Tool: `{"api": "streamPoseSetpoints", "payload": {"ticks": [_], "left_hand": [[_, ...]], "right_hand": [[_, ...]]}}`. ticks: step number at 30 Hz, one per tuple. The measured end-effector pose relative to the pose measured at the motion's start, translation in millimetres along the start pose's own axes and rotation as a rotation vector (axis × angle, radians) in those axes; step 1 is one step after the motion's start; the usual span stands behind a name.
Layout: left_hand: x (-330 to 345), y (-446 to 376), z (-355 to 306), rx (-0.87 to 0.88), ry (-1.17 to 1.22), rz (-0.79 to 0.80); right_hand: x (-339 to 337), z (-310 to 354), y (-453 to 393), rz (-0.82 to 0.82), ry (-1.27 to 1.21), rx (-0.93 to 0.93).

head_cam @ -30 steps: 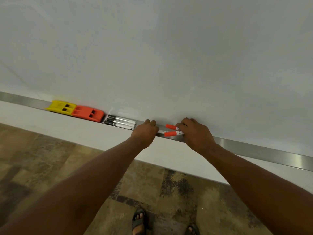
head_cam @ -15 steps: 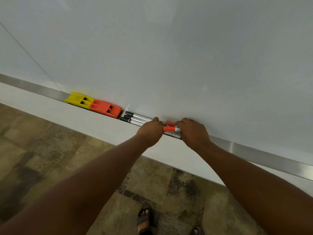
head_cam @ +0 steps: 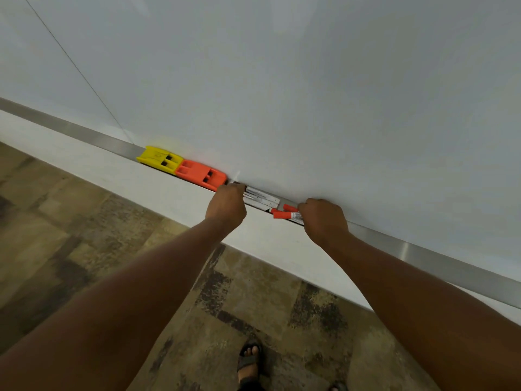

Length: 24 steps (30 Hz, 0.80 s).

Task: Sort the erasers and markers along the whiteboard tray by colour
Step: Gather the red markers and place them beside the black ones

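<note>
A yellow eraser [head_cam: 159, 160] and an orange eraser [head_cam: 201, 174] lie end to end on the metal whiteboard tray [head_cam: 84, 134]. Just right of them lie black markers [head_cam: 262, 199] with white barrels. My left hand [head_cam: 227, 206] is curled over their left ends, hiding the caps. Two red-capped markers [head_cam: 282, 212] lie right of the black ones, caps pointing left. My right hand [head_cam: 324, 218] is closed on their barrels, which it hides.
The whiteboard [head_cam: 282, 80] fills the view above the tray. A white wall strip runs under the tray, with patterned brown floor [head_cam: 84, 235] below. A sandalled foot [head_cam: 249, 359] stands near the bottom edge.
My left hand has moved left, from beside the red markers to the cap ends of the black markers. My right hand stays on the red markers.
</note>
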<state>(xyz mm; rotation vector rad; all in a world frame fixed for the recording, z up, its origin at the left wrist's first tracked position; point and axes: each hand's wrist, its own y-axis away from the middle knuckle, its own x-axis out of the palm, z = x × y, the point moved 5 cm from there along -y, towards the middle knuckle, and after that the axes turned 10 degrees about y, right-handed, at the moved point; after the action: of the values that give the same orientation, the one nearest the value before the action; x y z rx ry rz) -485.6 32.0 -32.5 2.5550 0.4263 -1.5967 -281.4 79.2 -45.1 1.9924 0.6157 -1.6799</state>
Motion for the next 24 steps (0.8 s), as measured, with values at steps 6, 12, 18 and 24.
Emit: {"api": "streamPoseSetpoints", "payload": {"ticks": [6,12,18,24], "left_hand": [[2.6,-4.7,22.7,-0.077,-0.017,-0.001],[9.1,-8.7,29.1,-0.082,-0.037,0.020],[11.1,-13.0,35.9,-0.121,-0.106,0.058],[9.2,-11.9,36.1,-0.133,-0.114,0.037]], "right_hand": [[0.9,5.4,-3.9,0.004,-0.028,0.014],[1.7,-3.8,6.2,-0.003,-0.192,0.054],[-0.2,-11.2,21.0,-0.082,-0.115,0.005],[1.1,-13.7,21.7,-0.029,0.016,0.058]]}}
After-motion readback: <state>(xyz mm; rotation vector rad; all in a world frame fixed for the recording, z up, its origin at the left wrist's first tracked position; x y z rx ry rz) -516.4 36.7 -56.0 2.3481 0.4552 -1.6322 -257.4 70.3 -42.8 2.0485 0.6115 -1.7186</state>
